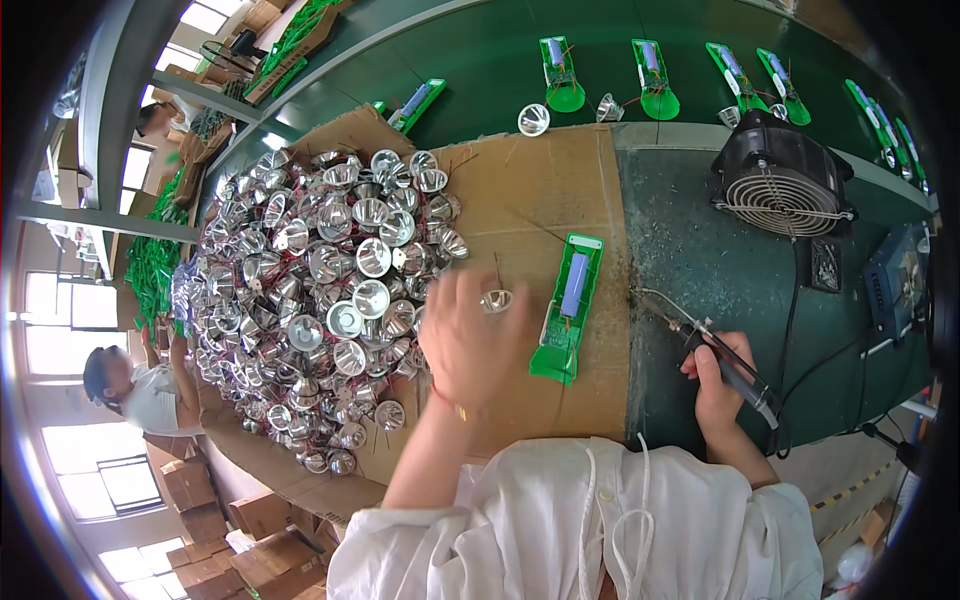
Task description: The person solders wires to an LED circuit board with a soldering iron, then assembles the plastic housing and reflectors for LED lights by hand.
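My right hand (718, 385) is wrapped around the dark handle of a soldering iron (742, 378). A thin curved metal tube runs along the iron, and its front end points left, toward the cardboard edge. My left hand (468, 335) is over the cardboard, its fingers smeared by motion. By those fingertips is a small silver reflector cup (497, 300) with thin wires; whether I hold it is unclear. Between my hands lies an open green plastic housing (568, 315) with a purple cylindrical battery (575, 285) and a small circuit board.
A big heap of silver reflector cups (335, 300) covers the left side. At right stand a black fan (780, 180) and a blue box-shaped unit (897, 280), with cables. Several green housings (655, 80) line the green surface beyond. Another person (150, 390) is at far left.
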